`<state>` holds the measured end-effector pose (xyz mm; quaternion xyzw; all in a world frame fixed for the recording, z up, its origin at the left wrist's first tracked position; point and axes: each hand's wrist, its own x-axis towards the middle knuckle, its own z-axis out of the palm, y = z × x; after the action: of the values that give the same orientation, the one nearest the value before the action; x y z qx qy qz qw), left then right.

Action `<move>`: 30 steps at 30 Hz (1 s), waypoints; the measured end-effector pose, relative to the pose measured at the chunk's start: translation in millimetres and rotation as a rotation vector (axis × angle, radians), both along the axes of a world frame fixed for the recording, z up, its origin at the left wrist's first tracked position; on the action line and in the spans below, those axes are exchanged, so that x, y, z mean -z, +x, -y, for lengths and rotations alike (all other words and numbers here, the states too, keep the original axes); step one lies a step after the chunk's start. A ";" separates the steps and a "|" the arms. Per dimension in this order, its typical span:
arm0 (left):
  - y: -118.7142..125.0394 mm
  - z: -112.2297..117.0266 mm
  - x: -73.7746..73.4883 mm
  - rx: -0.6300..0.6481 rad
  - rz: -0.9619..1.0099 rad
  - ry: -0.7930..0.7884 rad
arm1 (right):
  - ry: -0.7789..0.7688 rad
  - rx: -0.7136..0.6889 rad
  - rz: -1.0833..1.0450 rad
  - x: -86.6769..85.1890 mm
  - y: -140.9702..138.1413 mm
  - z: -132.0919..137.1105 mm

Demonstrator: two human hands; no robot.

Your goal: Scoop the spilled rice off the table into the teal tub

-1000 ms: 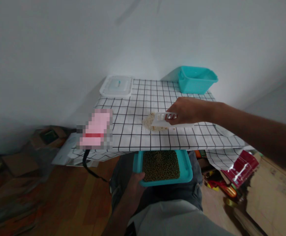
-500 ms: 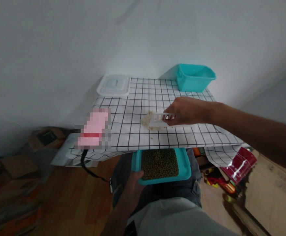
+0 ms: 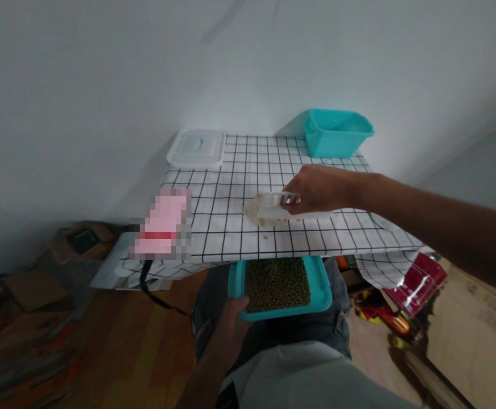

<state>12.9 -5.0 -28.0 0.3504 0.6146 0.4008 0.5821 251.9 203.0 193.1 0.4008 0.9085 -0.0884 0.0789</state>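
Note:
My right hand (image 3: 311, 188) is closed around a white plastic scraper (image 3: 273, 210) with slots along its upper edge. The scraper stands on the checked tablecloth (image 3: 218, 227), against a patch of pale crumbs or grains (image 3: 253, 207). Below the table's front edge, my left hand (image 3: 233, 315) grips the near left corner of a turquoise tray (image 3: 322, 295), its thumb over the rim. Small round green beans (image 3: 277, 284), like mung beans, cover much of the tray. The tray is held over my lap, and the fingers under it are hidden.
A turquoise bin (image 3: 337, 139) stands at the table's back right, and a white lidded box (image 3: 197, 149) at the back left. A blurred pink object (image 3: 163, 221) with a black strap lies at the left edge. Cardboard boxes (image 3: 35, 289) and a red packet (image 3: 418, 284) flank the table.
My right hand and the scraper have shifted very slightly, with the scraper tilted a little differently. The left hand and the tray of beans stay where they were.

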 end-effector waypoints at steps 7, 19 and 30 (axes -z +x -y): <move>5.6 3.3 6.4 -0.033 -0.063 0.128 | 0.050 -0.028 -0.013 -3.1 6.0 13.3; 0.4 5.7 23.3 -0.017 -0.080 0.209 | 0.050 -0.065 -0.057 3.3 4.9 13.3; -0.9 7.0 28.5 0.021 -0.103 0.245 | 0.060 -0.093 -0.042 4.0 2.6 15.3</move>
<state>12.1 -12.0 -56.5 0.4455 0.5863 0.4482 0.5068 254.5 187.7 189.0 0.3584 0.9298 -0.0657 0.0519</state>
